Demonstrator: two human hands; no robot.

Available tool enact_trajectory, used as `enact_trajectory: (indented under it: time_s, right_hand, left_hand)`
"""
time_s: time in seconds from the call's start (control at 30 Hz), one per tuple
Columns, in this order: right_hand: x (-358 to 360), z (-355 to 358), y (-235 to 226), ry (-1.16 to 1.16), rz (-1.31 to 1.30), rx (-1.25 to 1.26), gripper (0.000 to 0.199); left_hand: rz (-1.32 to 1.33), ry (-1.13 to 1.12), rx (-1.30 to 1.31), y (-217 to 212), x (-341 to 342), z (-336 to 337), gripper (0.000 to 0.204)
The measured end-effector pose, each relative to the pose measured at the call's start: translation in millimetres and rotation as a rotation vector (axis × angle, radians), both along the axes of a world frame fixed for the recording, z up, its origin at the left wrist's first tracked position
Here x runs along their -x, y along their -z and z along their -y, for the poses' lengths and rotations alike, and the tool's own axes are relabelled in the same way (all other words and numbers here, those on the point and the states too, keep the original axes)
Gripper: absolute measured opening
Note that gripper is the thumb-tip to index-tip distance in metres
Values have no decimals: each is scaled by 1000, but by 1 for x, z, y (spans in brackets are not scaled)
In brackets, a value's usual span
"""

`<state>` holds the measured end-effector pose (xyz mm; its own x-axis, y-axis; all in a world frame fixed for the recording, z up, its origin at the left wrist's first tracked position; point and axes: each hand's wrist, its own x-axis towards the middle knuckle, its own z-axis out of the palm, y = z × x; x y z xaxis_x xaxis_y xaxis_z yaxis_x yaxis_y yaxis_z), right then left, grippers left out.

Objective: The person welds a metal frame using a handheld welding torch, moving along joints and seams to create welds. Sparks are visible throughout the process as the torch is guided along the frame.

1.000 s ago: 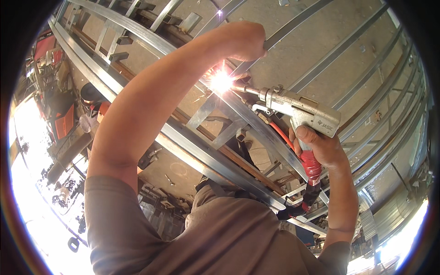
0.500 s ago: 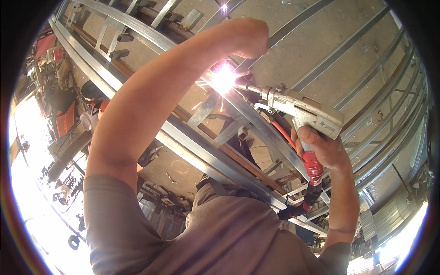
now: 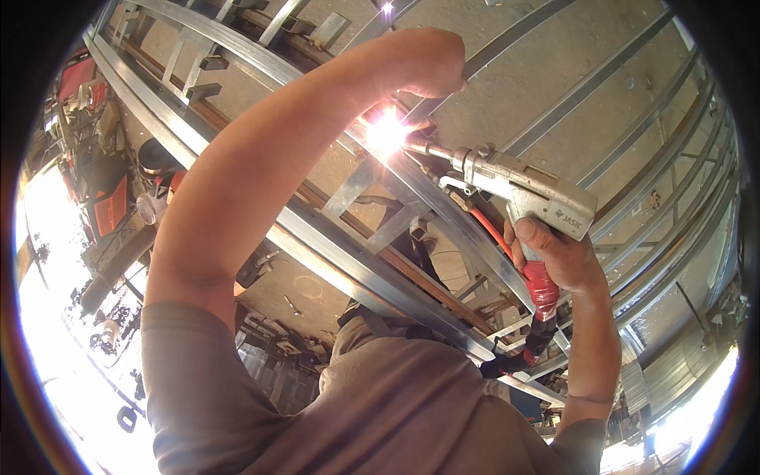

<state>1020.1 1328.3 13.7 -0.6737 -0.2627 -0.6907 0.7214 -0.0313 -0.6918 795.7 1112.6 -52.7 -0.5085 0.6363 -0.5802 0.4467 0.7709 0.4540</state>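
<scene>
My right hand (image 3: 560, 252) is wrapped round the grip of a pale metal welding gun (image 3: 532, 188), its handle bound in red wrap. A red hose (image 3: 491, 231) runs under the gun's body. The nozzle points left into a white-pink glare (image 3: 386, 136) at a steel tube (image 3: 463, 218); the glare hides the tip and the joint. My left arm arches over the frame, and my left hand (image 3: 434, 63) is curled closed just beyond the glare, beside a flat steel bar (image 3: 518, 36). Its fingers are mostly hidden, so what they hold does not show.
Long shiny steel rails (image 3: 348, 245) cross diagonally in front of my body. Several parallel bars (image 3: 606, 71) spread over the concrete floor to the right. Short metal pieces (image 3: 328, 32) lie at the far left of the frame. Tools and an orange-and-black machine (image 3: 111, 207) clutter the left side.
The glare at the nozzle has shrunk a little and the flying sparks below it are gone. Both hands and the gun have barely moved.
</scene>
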Motion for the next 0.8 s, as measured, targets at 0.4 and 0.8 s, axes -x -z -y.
enact_trajectory:
  time_s: [0.4,0.8]
  right_hand:
    - [-1,-2,3,-35,-45,23,35]
    - [-3,-4,-1,-9,6,6,32]
  left_hand:
    - [-10,-6,4,7,1,1,38]
    - [-17,30,15,6,3,-1,38]
